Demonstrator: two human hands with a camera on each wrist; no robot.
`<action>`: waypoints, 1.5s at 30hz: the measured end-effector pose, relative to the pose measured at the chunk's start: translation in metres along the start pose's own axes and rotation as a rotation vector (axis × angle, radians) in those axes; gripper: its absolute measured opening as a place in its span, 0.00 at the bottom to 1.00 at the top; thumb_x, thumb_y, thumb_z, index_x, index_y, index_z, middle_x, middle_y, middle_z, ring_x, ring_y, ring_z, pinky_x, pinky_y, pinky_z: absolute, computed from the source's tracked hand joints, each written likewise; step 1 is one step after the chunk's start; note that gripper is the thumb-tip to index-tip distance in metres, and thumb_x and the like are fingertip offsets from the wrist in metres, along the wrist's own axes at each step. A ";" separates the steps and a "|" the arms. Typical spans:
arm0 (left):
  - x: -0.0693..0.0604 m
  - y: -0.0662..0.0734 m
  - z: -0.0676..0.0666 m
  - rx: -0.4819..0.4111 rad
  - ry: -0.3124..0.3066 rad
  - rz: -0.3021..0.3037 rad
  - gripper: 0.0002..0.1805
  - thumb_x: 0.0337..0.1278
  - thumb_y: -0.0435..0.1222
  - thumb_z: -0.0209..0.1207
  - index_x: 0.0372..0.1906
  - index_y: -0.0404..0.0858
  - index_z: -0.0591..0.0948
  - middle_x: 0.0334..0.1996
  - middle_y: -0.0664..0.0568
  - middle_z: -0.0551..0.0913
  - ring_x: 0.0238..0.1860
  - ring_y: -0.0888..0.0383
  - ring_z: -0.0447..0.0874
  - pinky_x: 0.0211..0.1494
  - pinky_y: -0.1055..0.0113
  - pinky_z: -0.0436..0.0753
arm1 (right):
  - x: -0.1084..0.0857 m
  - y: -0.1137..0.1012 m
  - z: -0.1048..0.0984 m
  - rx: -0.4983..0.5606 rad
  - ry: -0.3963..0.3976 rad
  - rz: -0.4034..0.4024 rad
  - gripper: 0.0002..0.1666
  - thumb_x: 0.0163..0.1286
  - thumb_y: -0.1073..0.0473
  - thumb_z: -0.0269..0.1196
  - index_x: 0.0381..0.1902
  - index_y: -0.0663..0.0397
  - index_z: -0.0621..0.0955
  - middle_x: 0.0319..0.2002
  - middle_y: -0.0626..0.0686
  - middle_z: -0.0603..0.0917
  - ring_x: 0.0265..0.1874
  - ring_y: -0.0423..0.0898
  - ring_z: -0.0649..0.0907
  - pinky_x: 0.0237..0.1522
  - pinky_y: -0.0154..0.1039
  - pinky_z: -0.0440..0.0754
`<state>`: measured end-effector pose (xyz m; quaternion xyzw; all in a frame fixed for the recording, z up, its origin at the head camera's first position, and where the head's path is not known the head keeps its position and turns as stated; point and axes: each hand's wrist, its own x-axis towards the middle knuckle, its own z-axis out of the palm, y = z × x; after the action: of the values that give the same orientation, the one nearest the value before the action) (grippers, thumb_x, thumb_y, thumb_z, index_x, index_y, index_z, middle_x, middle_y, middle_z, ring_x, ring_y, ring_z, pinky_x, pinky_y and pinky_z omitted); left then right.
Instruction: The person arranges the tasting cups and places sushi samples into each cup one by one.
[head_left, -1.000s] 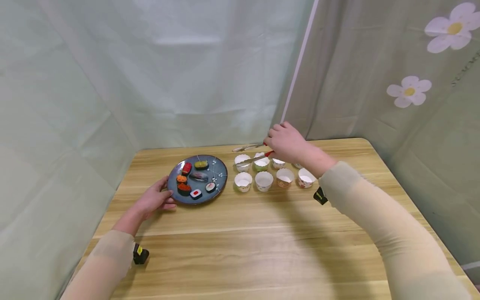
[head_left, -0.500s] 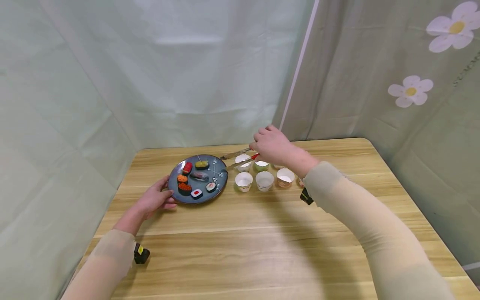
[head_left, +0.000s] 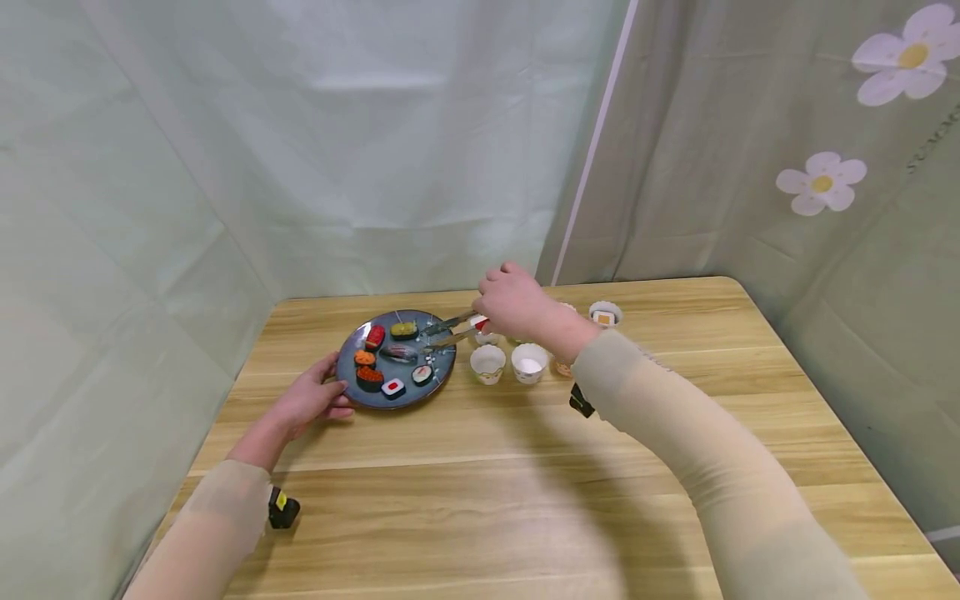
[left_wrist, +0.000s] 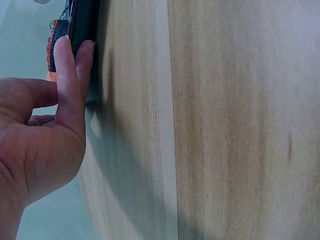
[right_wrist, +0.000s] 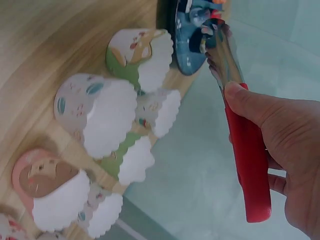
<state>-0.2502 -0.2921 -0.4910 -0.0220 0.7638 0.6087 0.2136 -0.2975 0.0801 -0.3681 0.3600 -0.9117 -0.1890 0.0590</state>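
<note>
My left hand [head_left: 311, 400] grips the near-left rim of a round blue plate [head_left: 393, 371]. On it lie several sushi pieces, among them yellow-topped sushi [head_left: 403, 330], red roe sushi [head_left: 369, 378], a striped grey piece [head_left: 399, 353] and a round roll [head_left: 422, 375]. My right hand [head_left: 516, 302] holds metal tongs [head_left: 452, 339] by their red handles [right_wrist: 250, 160]. Their two arms stand apart, with the tips over the plate's right part near the striped piece. I see nothing between the tips. In the right wrist view, the tips overlap the plate and its sushi.
Right of the plate stand paper baking cups [head_left: 487, 365] in two rows, partly hidden under my right hand and forearm. The back right cup [head_left: 605, 312] holds a white and orange piece. Curtains hang behind the wooden table [head_left: 465, 500].
My right hand has moved left with the tongs, from above the cups to the plate's right side. The back right cup has come into view. My left hand stays at the rim.
</note>
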 end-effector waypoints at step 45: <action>-0.006 0.004 0.004 -0.008 0.009 -0.007 0.38 0.81 0.29 0.41 0.82 0.38 0.34 0.78 0.34 0.44 0.40 0.58 0.79 0.47 0.59 0.89 | 0.038 -0.042 0.014 0.085 -0.100 0.079 0.22 0.67 0.36 0.69 0.52 0.37 0.88 0.49 0.46 0.84 0.51 0.48 0.76 0.55 0.47 0.70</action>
<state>-0.2452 -0.2891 -0.4860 -0.0286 0.7623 0.6108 0.2122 -0.3016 0.0304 -0.3984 0.3160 -0.9342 -0.1652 0.0055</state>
